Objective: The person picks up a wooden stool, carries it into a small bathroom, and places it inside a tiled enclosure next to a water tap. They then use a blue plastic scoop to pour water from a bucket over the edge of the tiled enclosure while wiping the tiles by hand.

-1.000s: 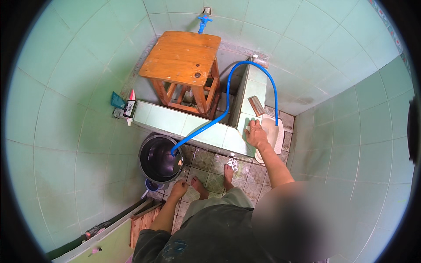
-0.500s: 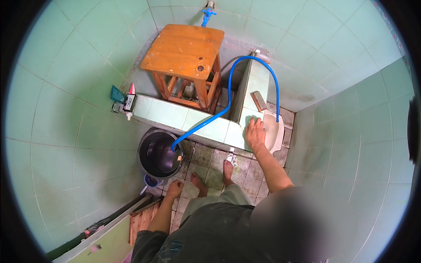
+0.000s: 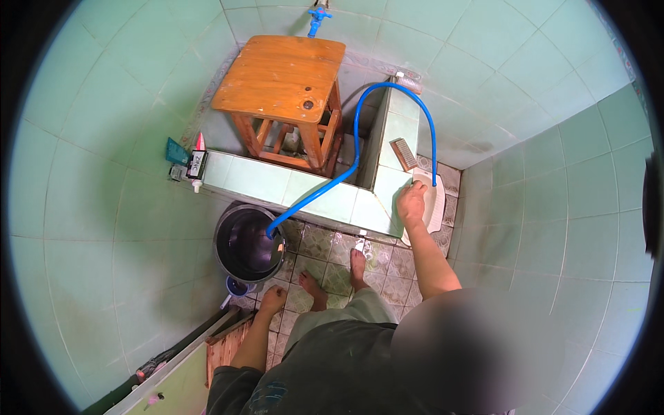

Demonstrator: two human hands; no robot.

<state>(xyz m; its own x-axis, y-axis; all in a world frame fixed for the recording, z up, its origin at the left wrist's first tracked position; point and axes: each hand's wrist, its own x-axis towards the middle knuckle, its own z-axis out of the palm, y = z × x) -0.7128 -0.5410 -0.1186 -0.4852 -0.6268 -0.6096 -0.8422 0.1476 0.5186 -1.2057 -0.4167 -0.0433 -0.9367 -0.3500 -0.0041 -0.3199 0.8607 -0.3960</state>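
Observation:
My right hand (image 3: 411, 202) reaches over the corner of the tiled ledge (image 3: 388, 207), beside the white squat toilet (image 3: 433, 214). Its fingers are bunched together over the toilet's near-left rim; whatever they hold, if anything, is hidden. A wooden brush (image 3: 403, 154) lies on the ledge just beyond that hand. One end of the blue hose (image 3: 358, 131) hangs over the toilet; the other reaches into the dark bucket (image 3: 250, 242). Low at my left side, my left hand (image 3: 273, 299) is curled closed, with nothing visible in it, near the bucket.
A wooden stool (image 3: 280, 76) stands behind the ledge, below a blue tap (image 3: 317, 21). Small tubes and a black box (image 3: 197, 164) sit at the ledge's left end. A blue dipper (image 3: 237, 286) is beside the bucket. The patterned floor tiles (image 3: 321, 252) look wet.
My right hand has shifted right from the ledge top toward the toilet rim, its spread fingers drawing together. My left hand stays low and closed. The whole view has shifted slightly.

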